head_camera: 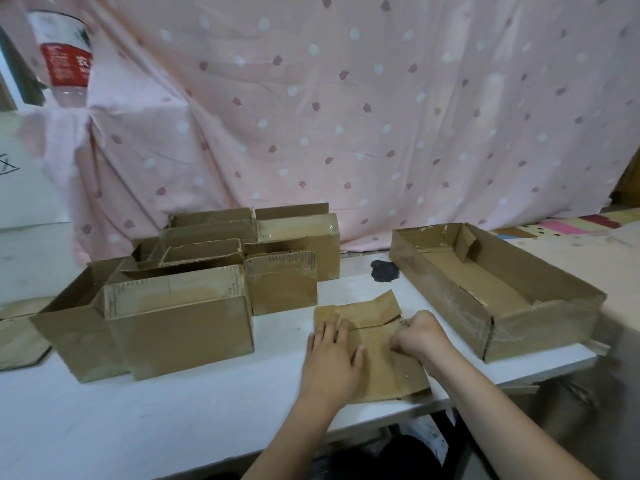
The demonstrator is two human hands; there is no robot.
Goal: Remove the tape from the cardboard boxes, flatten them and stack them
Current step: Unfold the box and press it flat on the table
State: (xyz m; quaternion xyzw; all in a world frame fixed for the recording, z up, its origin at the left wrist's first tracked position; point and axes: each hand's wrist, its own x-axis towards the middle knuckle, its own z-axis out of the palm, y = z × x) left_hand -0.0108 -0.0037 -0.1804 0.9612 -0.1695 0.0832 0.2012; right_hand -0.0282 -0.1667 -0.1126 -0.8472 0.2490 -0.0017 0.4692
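Observation:
A small flattened cardboard box [375, 362] lies on the white table [173, 420] near its front edge. My left hand [332, 358] rests flat on the left part of it, fingers spread, pressing it down. My right hand [420, 336] is curled into a fist at the box's right side, fingers pinched at the fold; whether it grips tape I cannot tell. One flap [377, 306] of the box sticks out toward the back.
Several upright open cardboard boxes [180, 323] crowd the table's left and middle. A long shallow taped box [491, 289] stands at the right. A dark stain [384, 270] marks the table. A pink dotted cloth [346, 116] hangs behind, and a plastic bottle [65, 57] stands at top left.

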